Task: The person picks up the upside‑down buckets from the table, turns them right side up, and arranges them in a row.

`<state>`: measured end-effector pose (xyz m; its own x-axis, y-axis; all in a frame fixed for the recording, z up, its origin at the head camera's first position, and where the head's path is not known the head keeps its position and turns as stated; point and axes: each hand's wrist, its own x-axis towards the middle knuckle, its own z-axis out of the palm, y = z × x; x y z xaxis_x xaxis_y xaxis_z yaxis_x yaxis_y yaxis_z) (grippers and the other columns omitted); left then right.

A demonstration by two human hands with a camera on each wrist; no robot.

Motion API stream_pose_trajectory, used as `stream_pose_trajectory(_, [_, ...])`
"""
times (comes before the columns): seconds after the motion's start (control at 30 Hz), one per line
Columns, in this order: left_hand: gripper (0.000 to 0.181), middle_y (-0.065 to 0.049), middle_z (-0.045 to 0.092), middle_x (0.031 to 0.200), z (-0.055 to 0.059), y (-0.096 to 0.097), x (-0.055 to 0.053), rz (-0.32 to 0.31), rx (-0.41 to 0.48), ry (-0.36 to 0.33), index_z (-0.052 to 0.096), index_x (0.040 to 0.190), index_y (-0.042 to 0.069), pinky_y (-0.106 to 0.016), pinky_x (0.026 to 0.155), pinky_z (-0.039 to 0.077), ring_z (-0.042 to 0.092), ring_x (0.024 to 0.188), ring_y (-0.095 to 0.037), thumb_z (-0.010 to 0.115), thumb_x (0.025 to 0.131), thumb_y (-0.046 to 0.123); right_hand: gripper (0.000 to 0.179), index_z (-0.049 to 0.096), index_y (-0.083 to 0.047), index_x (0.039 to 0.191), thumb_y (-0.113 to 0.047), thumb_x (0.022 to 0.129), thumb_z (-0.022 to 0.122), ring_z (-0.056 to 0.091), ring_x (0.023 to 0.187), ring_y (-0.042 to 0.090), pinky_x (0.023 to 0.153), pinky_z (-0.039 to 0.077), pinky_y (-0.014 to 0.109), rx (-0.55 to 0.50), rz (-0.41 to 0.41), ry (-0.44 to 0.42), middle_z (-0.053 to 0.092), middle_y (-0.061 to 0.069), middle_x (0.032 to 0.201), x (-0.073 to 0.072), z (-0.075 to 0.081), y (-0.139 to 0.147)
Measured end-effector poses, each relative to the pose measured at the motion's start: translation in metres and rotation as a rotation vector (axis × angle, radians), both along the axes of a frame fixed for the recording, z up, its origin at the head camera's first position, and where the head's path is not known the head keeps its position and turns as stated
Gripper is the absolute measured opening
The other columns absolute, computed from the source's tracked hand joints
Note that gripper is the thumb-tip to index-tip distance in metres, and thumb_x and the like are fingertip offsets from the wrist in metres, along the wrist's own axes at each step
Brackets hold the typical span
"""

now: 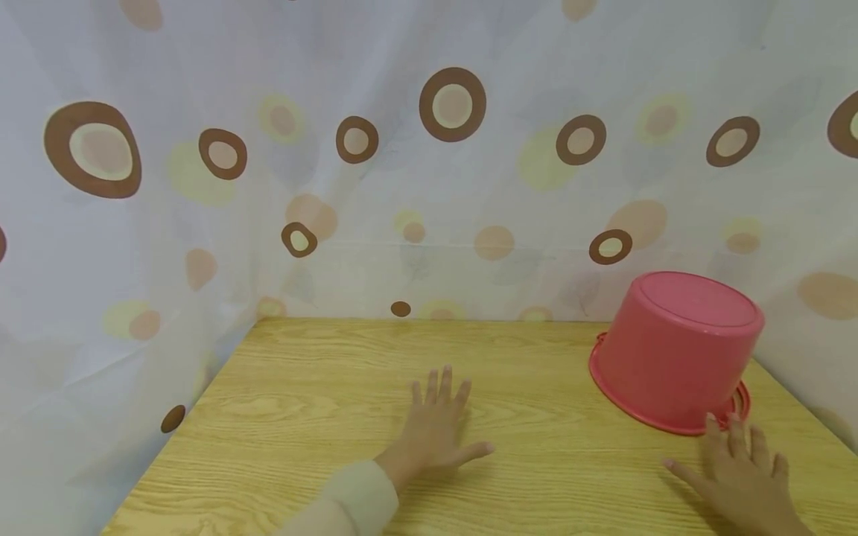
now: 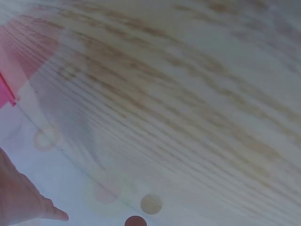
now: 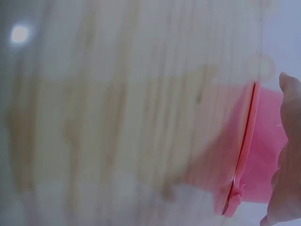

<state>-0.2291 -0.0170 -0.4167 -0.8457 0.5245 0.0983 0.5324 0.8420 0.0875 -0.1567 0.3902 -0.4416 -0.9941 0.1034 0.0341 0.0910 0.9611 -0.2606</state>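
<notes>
An upside-down pink bucket (image 1: 677, 357) stands at the right of the wooden table, its base up and its rim down. Palm down and fingers spread, my left hand (image 1: 432, 432) is over the middle of the table with nothing in it. My right hand (image 1: 747, 476), also spread and holding nothing, is just in front of the bucket's near rim; whether the fingertips touch it I cannot tell. In the right wrist view the bucket (image 3: 263, 146) appears beside the hand (image 3: 289, 155). The left wrist view shows part of the left hand (image 2: 23, 197) and the bucket's edge (image 2: 7, 92).
The wood-grain tabletop (image 1: 322, 387) reaches back to a pale curtain (image 1: 402, 186) patterned with brown rings and dots. The curtain also runs along the left and right sides. A bucket handle (image 1: 740, 402) shows near the right hand.
</notes>
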Motion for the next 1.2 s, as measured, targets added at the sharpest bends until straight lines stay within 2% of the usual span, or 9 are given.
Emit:
stream_pose_trajectory(0.27, [0.093, -0.022, 0.008, 0.154, 0.002, 0.017, -0.005, -0.009, -0.013, -0.045, 0.016, 0.149, 0.013, -0.063, 0.11, 0.013, 0.008, 0.142, -0.042, 0.04, 0.082, 0.073, 0.106, -0.005, 0.016, 0.14, -0.066, 0.088, 0.037, -0.022, 0.121, 0.065, 0.086, -0.005, 0.08, -0.019, -0.011, -0.008, -0.013, 0.048, 0.136, 0.0, 0.002, 0.003])
stream_pose_trajectory(0.43, [0.094, -0.021, 0.01, 0.155, 0.0, 0.028, -0.008, -0.008, -0.052, -0.021, 0.016, 0.15, 0.014, -0.061, 0.11, 0.015, 0.01, 0.142, -0.041, 0.037, 0.081, 0.075, 0.105, -0.002, 0.019, 0.138, -0.065, 0.089, 0.036, -0.018, 0.121, 0.066, 0.086, -0.001, 0.08, -0.01, -0.016, -0.02, -0.008, 0.05, 0.135, -0.001, 0.004, 0.002])
stream_pose_trajectory(0.57, [0.094, -0.021, 0.011, 0.154, -0.004, 0.035, -0.009, 0.001, -0.079, 0.005, 0.015, 0.15, 0.014, -0.06, 0.11, 0.018, 0.012, 0.142, -0.041, 0.034, 0.081, 0.076, 0.105, -0.002, 0.02, 0.138, -0.065, 0.089, 0.036, -0.018, 0.121, 0.067, 0.087, -0.002, 0.08, -0.007, -0.011, -0.029, -0.01, 0.049, 0.134, -0.003, 0.003, 0.003])
stream_pose_trajectory(0.8, [0.093, -0.021, 0.014, 0.154, -0.004, 0.045, -0.01, 0.011, -0.067, 0.013, 0.018, 0.149, 0.014, -0.06, 0.11, 0.02, 0.015, 0.142, -0.04, 0.034, 0.082, 0.076, 0.107, 0.0, 0.023, 0.136, -0.067, 0.089, 0.034, -0.013, 0.119, 0.069, 0.086, 0.0, 0.08, 0.004, -0.02, -0.026, -0.006, 0.052, 0.132, -0.008, -0.002, 0.011])
stream_pose_trajectory(1.0, [0.092, -0.017, 0.011, 0.156, -0.002, 0.056, -0.013, 0.039, -0.109, 0.001, 0.015, 0.15, 0.019, -0.057, 0.112, 0.018, 0.011, 0.143, -0.036, 0.03, 0.081, 0.078, 0.106, -0.001, 0.023, 0.136, -0.066, 0.089, 0.035, -0.005, 0.117, 0.072, 0.086, 0.003, 0.08, 0.007, -0.024, -0.007, -0.003, 0.052, 0.132, -0.014, -0.004, 0.017])
stream_pose_trajectory(1.2, [0.091, -0.013, 0.007, 0.157, 0.001, 0.067, -0.015, 0.019, -0.143, -0.033, 0.012, 0.15, 0.022, -0.052, 0.114, 0.016, 0.009, 0.144, -0.033, 0.029, 0.081, 0.078, 0.107, -0.008, 0.023, 0.135, -0.064, 0.089, 0.036, -0.012, 0.118, 0.071, 0.089, 0.002, 0.078, -0.015, 0.003, -0.001, -0.008, 0.054, 0.13, -0.017, 0.001, 0.023])
